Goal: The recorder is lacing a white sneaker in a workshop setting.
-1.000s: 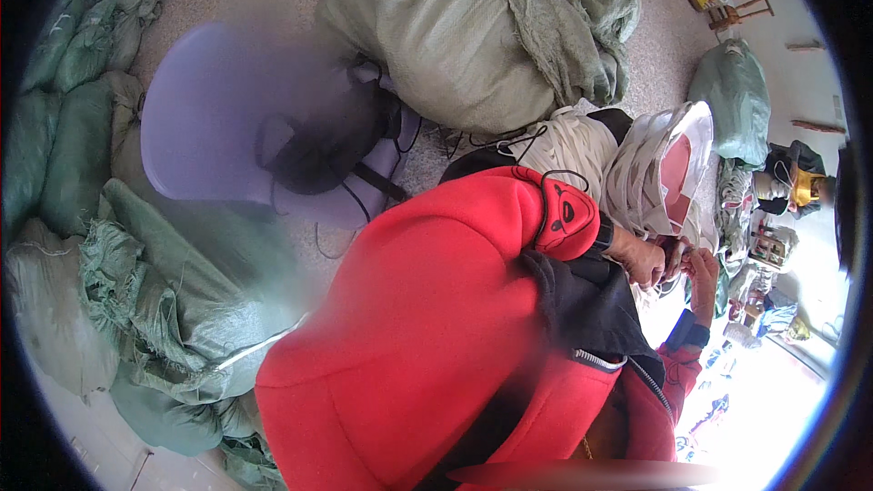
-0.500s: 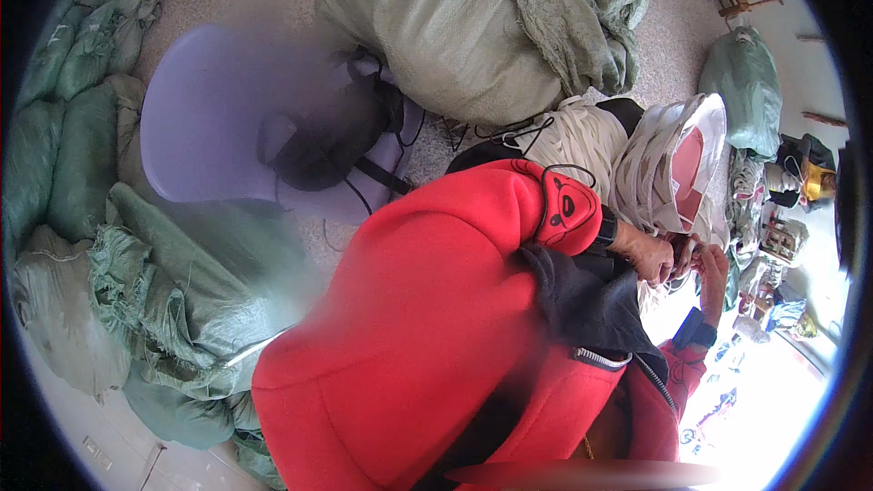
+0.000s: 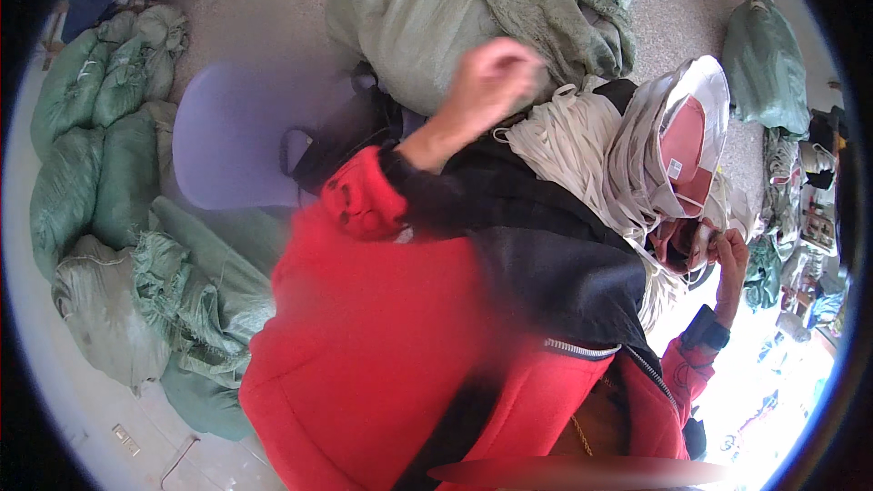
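Moved since the earlier frame: left hand (image 3: 496,82), gone from beside the other hand to one o'clock, over the near edge of a large beige-green sack (image 3: 414,32); fingers loosely curled (motion-blurred, so whether they hold anything cannot be told). Right hand (image 3: 730,253): three o'clock, thumb and fingertips pinched on the edge of a pink-and-white piece (image 3: 675,244), which lies at three o'clock, just below the pink-lined pale stack (image 3: 632,150). Pale strips (image 3: 564,138): two o'clock, touching the stack's left side. Green sack (image 3: 768,68): two o'clock, farther out. Purple plastic form (image 3: 223,141): ten o'clock, a black bundle (image 3: 350,141) against it. Piled green sacks (image 3: 68,177): nine o'clock.
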`<state>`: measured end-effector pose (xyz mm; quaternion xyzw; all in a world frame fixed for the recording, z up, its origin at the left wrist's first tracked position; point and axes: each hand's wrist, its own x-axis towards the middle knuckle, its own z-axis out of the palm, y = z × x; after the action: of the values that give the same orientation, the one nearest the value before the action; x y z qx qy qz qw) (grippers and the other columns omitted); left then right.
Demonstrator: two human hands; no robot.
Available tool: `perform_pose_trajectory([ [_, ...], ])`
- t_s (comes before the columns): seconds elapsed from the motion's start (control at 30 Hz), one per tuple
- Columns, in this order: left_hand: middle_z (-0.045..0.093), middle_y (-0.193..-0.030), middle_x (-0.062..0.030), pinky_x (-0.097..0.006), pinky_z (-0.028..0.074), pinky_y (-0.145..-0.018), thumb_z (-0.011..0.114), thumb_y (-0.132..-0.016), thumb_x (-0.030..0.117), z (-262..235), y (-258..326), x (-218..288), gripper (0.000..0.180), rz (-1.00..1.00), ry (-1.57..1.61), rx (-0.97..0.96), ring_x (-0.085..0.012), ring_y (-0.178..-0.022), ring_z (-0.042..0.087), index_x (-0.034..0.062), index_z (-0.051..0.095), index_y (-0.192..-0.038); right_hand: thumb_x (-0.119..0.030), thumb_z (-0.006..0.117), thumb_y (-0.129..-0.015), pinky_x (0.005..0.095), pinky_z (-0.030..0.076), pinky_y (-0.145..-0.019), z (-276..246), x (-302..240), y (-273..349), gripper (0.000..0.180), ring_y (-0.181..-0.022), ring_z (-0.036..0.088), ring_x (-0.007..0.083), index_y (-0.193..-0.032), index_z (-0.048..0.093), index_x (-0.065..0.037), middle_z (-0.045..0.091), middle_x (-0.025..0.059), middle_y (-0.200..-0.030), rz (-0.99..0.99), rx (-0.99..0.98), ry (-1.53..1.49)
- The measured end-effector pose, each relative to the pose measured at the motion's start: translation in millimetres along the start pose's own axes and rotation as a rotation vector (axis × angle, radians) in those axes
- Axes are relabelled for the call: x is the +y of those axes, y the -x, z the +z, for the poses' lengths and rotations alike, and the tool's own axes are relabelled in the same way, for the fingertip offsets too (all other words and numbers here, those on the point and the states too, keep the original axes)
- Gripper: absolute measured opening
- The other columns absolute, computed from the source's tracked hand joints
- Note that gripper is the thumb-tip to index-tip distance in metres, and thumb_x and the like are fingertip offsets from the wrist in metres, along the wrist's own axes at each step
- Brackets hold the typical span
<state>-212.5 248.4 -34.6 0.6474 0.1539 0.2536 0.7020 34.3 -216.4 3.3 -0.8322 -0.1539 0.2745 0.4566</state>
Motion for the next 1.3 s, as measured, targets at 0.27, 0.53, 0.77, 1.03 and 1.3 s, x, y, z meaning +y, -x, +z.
perform_pose_trajectory([
  [0.27,0.054,-0.068,0.002,-0.027,0.043,-0.05,0.062,-0.093,0.018,-138.5,59.1,-53.6,0.014,-0.322,-0.299,0.558,-0.0082,-0.055,0.05,0.0044,0.063,-0.09,-0.021,0.059,-0.097,0.0197,0.039,-0.061,0.2,7.5,-1.4,0.019,-0.065,0.05,0.0043,-0.085,0.055,-0.007,0.059,-0.0016,-0.074,0.037,-0.028,-0.041],
  [0.53,0.063,-0.083,-0.0052,-0.039,0.056,-0.073,0.055,-0.096,0.02,-228.0,146.3,-94.7,0.02,-0.752,0.357,0.847,-0.0208,-0.072,0.062,0.0045,0.061,-0.107,-0.022,0.06,-0.097,0.02,0.04,-0.06,-1.9,5.7,-5.4,0.019,-0.064,0.051,0.0057,-0.086,0.055,-0.006,0.059,-0.0002,-0.074,0.049,-0.023,-0.048],
  [0.77,0.063,-0.086,-0.0063,-0.038,0.056,-0.072,0.055,-0.096,0.019,-247.8,159.4,-108.9,0.023,-0.771,0.491,0.845,-0.0228,-0.075,0.064,0.0046,0.059,-0.113,-0.023,0.06,-0.097,0.0201,0.04,-0.06,-3.0,8.1,-7.9,0.02,-0.064,0.051,0.0057,-0.086,0.055,-0.007,0.059,0.0001,-0.075,0.055,-0.031,-0.015],
  [1.03,0.058,-0.07,-0.0004,-0.03,0.05,-0.056,0.058,-0.096,0.018,-189.8,119.5,-61.9,0.013,-0.692,0.123,0.807,-0.0137,-0.058,0.057,0.0063,0.063,-0.099,-0.02,0.059,-0.096,0.0215,0.04,-0.06,-2.9,-2.6,-3.5,0.02,-0.064,0.05,0.0062,-0.082,0.054,-0.006,0.057,0.0003,-0.072,0.03,0.003,0.047],
  [1.3,0.058,-0.075,-0.0044,-0.03,0.051,-0.066,0.056,-0.098,0.02,48.5,1.3,60.1,0.022,-0.517,0.125,-0.483,-0.0135,-0.066,0.058,0.0,0.061,-0.103,-0.017,0.061,-0.094,0.0233,0.042,-0.057,20.1,3.0,5.4,0.017,-0.064,0.054,0.0069,-0.083,0.058,-0.004,0.059,-0.0002,-0.072,-0.05,0.16,-0.062],
])
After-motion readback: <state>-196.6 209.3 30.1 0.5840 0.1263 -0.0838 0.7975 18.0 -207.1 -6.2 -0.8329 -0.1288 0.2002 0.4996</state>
